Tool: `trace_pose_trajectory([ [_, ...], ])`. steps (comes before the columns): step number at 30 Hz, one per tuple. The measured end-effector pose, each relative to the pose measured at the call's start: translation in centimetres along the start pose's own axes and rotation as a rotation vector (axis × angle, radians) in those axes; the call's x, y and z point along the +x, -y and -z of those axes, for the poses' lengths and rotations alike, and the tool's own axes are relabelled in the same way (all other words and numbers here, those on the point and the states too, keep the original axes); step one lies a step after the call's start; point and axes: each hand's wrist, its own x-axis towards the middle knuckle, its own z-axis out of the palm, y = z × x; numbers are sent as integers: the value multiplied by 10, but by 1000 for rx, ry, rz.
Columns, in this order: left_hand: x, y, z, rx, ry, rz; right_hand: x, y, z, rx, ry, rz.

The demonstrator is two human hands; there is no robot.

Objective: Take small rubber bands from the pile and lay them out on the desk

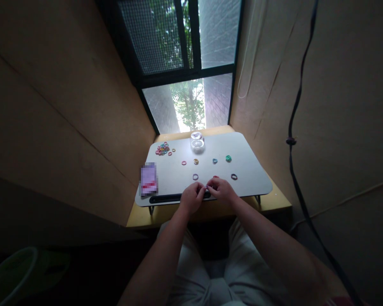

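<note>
Close together over the near edge of a white lap table [175, 182], my left hand [192, 198] and my right hand [221, 189] meet at the fingertips. Both are closed in a pinch; the tiny thing between them is too small to name. Beyond them lie small rings that look like hair ties: a pink ring [184, 162], a yellow ring [195, 161], a blue ring [215, 161] and a green ring [228, 158]. Nearer are a purple ring [195, 177] and a dark ring [234, 177]. My right hand partly hides a red ring [215, 177].
A mixed pile of coloured rings [162, 148] occupies the far left corner. At the back stands a clear round container [197, 144]. A blurred purple packet [149, 179] lies on the left, near a black slot [166, 198]. Behind the table is a window [191, 102].
</note>
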Motion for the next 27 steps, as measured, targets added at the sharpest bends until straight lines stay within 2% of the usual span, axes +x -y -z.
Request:
trace_pose_trajectory([
  [27, -2, -1, -1, 25, -3, -19, 0, 6, 2, 2, -13, -21],
])
